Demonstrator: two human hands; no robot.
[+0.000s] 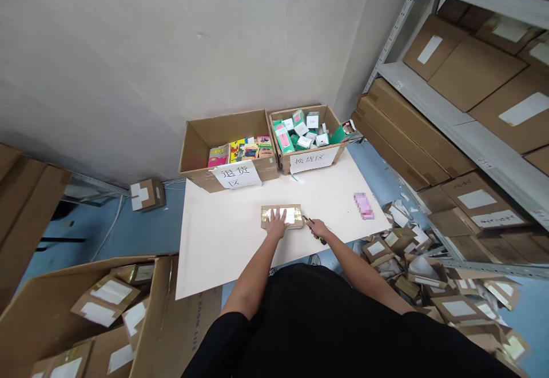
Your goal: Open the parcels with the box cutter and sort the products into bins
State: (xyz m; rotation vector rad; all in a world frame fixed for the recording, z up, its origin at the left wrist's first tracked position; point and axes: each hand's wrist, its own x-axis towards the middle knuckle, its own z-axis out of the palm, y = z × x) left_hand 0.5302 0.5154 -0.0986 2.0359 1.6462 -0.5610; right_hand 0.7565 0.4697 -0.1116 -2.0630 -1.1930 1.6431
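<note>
- The left hand (pixel 277 226) lies flat on the parcel (pixel 286 216), fingers spread and uncurled, pressing on its top.
- The right hand (pixel 316 228) is closed round a small yellow-and-black tool, perhaps a cutter (pixel 321 238). Its tip is at the parcel's right end, but it is too small to tell whether it touches.
- The parcel sits flat near the middle of the white table (pixel 223 241), its long side running across the person.
- There is bare tabletop to the left of the parcel and between it and the near edge. The right edge is near the right hand.
- A pink item (pixel 363 205) lies apart to the right, near that edge.
- Two open cartons stand side by side at the far edge: the left carton (pixel 201 138) holds coloured packs, the right carton (pixel 330 118) green and white boxes.
- Off the right edge, a pile of parcels (pixel 433 286) covers the floor.
</note>
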